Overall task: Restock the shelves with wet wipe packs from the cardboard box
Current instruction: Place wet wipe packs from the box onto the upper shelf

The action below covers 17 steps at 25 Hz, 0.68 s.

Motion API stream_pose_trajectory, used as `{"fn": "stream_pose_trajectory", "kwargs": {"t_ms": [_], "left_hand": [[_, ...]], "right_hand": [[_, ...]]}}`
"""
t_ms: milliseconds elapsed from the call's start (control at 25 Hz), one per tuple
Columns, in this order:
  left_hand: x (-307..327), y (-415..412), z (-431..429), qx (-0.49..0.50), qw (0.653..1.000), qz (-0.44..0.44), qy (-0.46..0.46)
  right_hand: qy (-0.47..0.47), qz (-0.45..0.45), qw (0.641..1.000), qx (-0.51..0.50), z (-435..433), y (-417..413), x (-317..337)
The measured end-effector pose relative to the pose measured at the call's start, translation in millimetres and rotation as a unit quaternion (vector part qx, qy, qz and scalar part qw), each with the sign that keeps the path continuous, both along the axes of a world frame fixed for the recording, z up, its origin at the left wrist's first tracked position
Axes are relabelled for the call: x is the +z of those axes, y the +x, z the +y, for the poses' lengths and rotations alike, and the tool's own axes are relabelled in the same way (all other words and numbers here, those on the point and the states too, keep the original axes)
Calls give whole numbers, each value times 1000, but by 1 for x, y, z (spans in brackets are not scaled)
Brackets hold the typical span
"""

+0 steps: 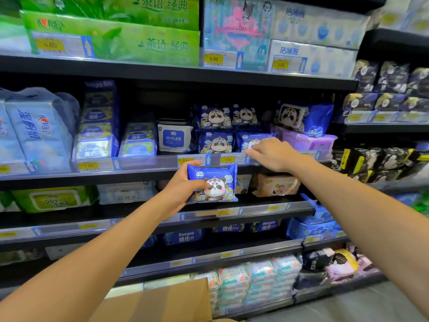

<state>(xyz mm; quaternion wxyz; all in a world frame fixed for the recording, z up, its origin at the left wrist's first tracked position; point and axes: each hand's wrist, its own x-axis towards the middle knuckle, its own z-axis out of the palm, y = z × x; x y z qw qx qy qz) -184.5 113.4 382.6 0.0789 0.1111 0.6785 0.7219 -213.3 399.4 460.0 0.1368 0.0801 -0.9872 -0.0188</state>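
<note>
My left hand (183, 187) grips a blue wet wipe pack with a panda print (213, 183), held upright just below the middle shelf's front rail (144, 162). My right hand (271, 154) reaches over that rail, its fingers touching a panda pack lying on the shelf (251, 140); whether it grips the pack is hidden. More panda packs (216, 129) are stacked in two layers behind. A flap of the cardboard box (162, 303) shows at the bottom edge.
A white 99.9% wipe pack (175, 137) and blue Deeyeo packs (97, 126) stand left of the panda stack, purple packs (306, 140) to its right. Green tissue boxes (111, 33) fill the shelf above. Lower shelves hold other wipes (53, 199).
</note>
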Motion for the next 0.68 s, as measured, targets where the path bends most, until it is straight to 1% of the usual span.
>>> {"fn": "stream_pose_trajectory", "kwargs": {"t_ms": [80,320,480,680], "left_hand": [[-1,-1,3,-2,1000,0,2],[-1,-7,6,-3,1000,6,14],[-5,-12,9,-3,1000,12,16],[-8,-15,8,-4,1000,20,22]], "right_hand": [[13,-13,1000,-21,-2,-2,0],[-12,-77,996,-45,-9,-10,3],[-16,-85,995,-42,-6,-16,0],[-44,-94,994,-44,-6,-16,-2]]}}
